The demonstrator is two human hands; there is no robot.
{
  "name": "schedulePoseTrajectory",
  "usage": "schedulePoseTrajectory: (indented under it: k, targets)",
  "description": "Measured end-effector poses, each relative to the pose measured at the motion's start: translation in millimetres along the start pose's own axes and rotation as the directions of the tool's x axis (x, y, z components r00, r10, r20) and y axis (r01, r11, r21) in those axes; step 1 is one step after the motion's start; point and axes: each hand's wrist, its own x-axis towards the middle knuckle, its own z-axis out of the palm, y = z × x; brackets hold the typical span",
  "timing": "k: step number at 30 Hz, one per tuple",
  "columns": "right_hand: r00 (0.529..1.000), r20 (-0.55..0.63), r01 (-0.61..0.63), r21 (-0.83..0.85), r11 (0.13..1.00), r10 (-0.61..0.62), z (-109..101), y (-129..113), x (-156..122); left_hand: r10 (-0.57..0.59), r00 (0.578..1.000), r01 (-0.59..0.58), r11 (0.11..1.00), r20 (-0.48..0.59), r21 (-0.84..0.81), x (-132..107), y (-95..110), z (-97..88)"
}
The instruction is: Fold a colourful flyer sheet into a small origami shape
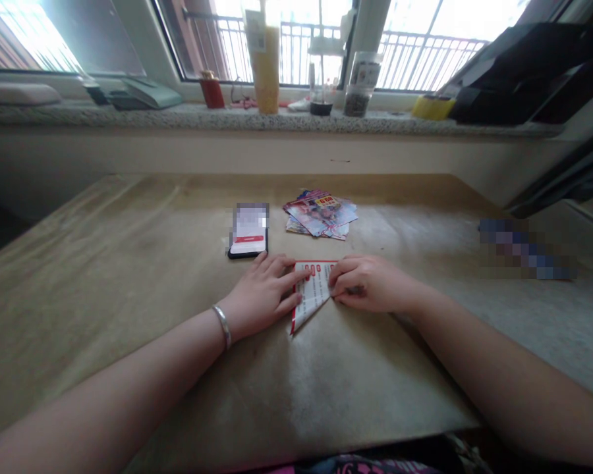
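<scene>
A printed sheet of paper (310,303), white with red print and a red border, lies on the table folded into a triangle. Its slanted fold faces me, and one corner points toward me at the lower left. My left hand (263,289) rests on the paper's left side with fingers stretched out and apart; a silver bracelet circles the wrist. At the right end of the paper, my right hand (368,282) has its fingers closed on the edge, covering that corner.
A phone (248,230) with a lit screen lies just beyond my left hand. Behind the paper is a pile of colourful printed leaflets (321,214). A blurred object (524,249) sits at the table's right. Bottles and jars stand on the windowsill (168,118).
</scene>
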Motion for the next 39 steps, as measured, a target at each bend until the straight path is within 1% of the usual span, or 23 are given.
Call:
schedulePoseTrajectory:
  k: [2,6,10,15,20,26,30,35,39]
  targets:
    - [1.0,0.011,-0.009,-0.002,1.0,0.009,-1.2,-1.0,0.6,-0.006,1.0,0.006,1.0,0.003,-0.005,-0.5,-0.3,0.6]
    - [0.999,0.026,-0.034,-0.069,0.997,0.036,-3.6,-3.7,1.7,0.005,1.0,-0.005,1.0,-0.006,0.007,-1.4,-0.6,1.1]
    - [0.999,0.043,-0.016,-0.111,0.994,0.021,-6.1,-2.4,1.2,0.017,1.0,-0.017,1.0,-0.017,0.013,-1.6,-0.1,-0.5]
    - [0.997,0.044,-0.062,-0.159,0.985,0.07,-8.1,-1.3,-1.5,0.025,1.0,-0.025,1.0,0.003,0.0,-1.0,-0.2,-1.9]
    - [0.993,0.043,-0.098,-0.186,0.978,0.108,-10.8,-2.2,-2.2,0.016,1.0,-0.016,1.0,0.016,-0.012,-0.9,-0.7,0.6]
    - [0.989,0.019,-0.138,-0.215,0.967,0.145,-15.5,10.7,-6.2,0.017,1.0,-0.017,1.0,0.021,-0.023,-0.7,-1.3,1.6]
    - [0.98,0.005,-0.192,-0.211,0.959,0.197,-17.2,19.6,-9.7,0.017,0.999,-0.017,1.0,0.029,-0.015,-0.8,-1.4,1.2]
    - [0.976,-0.024,-0.215,-0.223,0.951,0.215,-18.9,27.8,-13.5,0.011,1.0,-0.011,1.0,0.027,-0.029,-1.1,-0.9,0.4]
    - [0.969,-0.011,-0.243,-0.228,0.943,0.247,-20.4,36.4,-17.1,0.01,1.0,-0.009,0.999,0.029,-0.035,-0.9,-0.5,0.0]
